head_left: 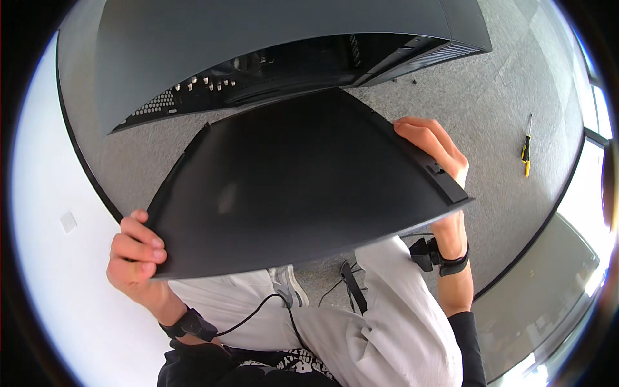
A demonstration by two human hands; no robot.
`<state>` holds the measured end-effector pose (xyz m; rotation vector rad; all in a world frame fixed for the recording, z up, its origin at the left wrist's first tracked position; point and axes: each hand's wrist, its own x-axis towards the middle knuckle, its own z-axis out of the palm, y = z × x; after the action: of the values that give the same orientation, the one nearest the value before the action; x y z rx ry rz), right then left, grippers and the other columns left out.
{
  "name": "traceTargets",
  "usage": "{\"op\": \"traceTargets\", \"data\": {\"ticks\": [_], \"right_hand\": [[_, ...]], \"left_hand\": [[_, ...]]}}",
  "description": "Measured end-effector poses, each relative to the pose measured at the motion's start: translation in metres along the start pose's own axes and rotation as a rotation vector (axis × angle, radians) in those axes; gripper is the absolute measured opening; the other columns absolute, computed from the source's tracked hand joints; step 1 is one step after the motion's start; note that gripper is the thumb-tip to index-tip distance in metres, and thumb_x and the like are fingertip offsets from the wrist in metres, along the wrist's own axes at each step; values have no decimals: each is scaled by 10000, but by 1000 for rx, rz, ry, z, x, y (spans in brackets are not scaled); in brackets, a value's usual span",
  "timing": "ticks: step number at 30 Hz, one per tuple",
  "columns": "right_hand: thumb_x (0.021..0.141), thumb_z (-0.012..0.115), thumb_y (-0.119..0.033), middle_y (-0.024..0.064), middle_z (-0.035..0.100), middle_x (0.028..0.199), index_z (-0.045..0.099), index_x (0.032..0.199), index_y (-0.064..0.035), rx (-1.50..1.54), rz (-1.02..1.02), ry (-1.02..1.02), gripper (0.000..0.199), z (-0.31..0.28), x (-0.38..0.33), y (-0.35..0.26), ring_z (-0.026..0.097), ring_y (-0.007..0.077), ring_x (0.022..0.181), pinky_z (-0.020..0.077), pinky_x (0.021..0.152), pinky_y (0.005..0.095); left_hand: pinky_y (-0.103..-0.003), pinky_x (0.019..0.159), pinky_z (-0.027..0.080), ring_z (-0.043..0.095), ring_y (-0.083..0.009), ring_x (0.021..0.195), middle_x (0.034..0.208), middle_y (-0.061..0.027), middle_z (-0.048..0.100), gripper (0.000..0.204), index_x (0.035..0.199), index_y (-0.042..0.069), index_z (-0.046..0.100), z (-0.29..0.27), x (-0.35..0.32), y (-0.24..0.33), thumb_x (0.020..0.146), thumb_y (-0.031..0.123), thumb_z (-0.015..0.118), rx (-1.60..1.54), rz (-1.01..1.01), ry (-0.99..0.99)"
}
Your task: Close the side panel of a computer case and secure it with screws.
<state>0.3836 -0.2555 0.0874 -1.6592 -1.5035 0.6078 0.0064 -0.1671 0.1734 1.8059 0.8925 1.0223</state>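
Head view: one black panel point(296, 184), smooth, matt, side-flanged, is gripped at left by the left hand point(137, 258), at right by the right hand point(440, 147), nearer than the honeycomb-vented dark case point(271, 22).

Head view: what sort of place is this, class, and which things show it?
Probably an office-like room indoors: a speckled grey floor meets a white wall with a small square plate. A yellow-and-black screwdriver lies on the floor.
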Motion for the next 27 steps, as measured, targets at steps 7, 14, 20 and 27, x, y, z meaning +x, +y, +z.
{"op": "traceTargets", "data": {"ticks": [7, 14, 20, 27], "right_hand": [[799, 641, -16, 140, 638, 1054, 624, 1037, 11, 21, 30, 43, 240, 4, 12, 7, 659, 306, 924, 526, 815, 313], [733, 677, 42, 96, 638, 990, 628, 1020, -37, -58, 0, 105, 301, 11, 18, 13, 679, 294, 861, 559, 735, 335], [781, 744, -8, 100, 644, 911, 613, 1039, -19, -169, -12, 229, 290, 33, 39, 11, 695, 241, 723, 569, 607, 308], [836, 761, -72, 101, 708, 913, 585, 962, -5, 68, 115, 430, 227, 53, 46, 7, 732, 213, 772, 582, 645, 292]], "left_hand": [[-575, 1124, 340, 505, -182, 813, 777, -10, 530, 165, 802, 151, 558, 4, 15, -29, 884, 117, 696, -97, 16, 31], [-607, 1174, 245, 475, -180, 855, 792, 5, 462, 277, 775, 146, 472, 15, 23, -47, 857, 106, 734, -63, 30, 70], [-620, 1177, 208, 472, -192, 881, 806, 1, 473, 257, 848, 153, 520, -3, 32, -62, 792, 31, 739, -182, -40, 185], [-606, 1201, 164, 477, -191, 877, 798, 4, 452, 228, 873, 138, 525, 8, 42, -64, 828, -8, 695, -191, -59, 268]]}}
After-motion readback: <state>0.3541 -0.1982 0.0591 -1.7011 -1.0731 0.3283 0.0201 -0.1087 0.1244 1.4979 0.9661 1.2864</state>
